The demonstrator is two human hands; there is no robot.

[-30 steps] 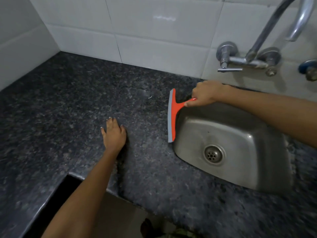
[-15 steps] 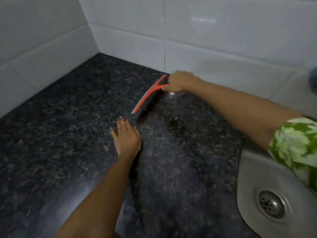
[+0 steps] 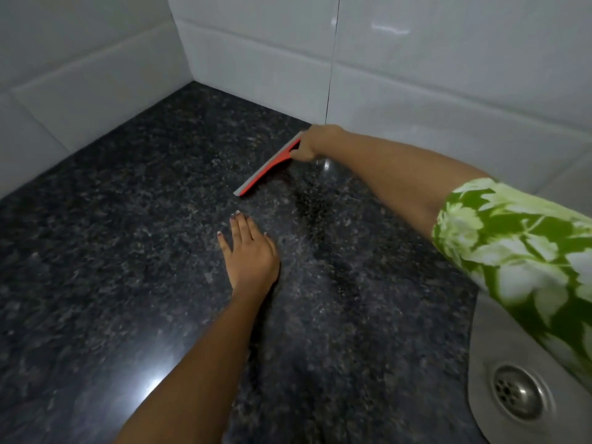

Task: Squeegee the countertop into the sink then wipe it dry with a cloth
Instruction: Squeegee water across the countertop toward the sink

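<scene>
The orange plastic squeegee (image 3: 267,169) is being gripped by the right hand (image 3: 315,142) near the back edge of the dark speckled granite table (image 3: 128,251), while the open left hand (image 3: 251,254) is being pressed flat; next, a pull toward the steel sink (image 3: 487,363) is being called for.

Dark speckled countertop (image 3: 134,238), squeegee (image 3: 266,169), flat left hand (image 3: 251,254)

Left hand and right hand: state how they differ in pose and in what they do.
The left hand lies flat, palm down on the countertop, fingers extended, holding nothing; the right hand is closed around the squeegee handle. The left hand sits nearer the camera, mid-counter; the right hand reaches far back, by the tiled wall. Both are bare and over the same dark speckled countertop.
</scene>
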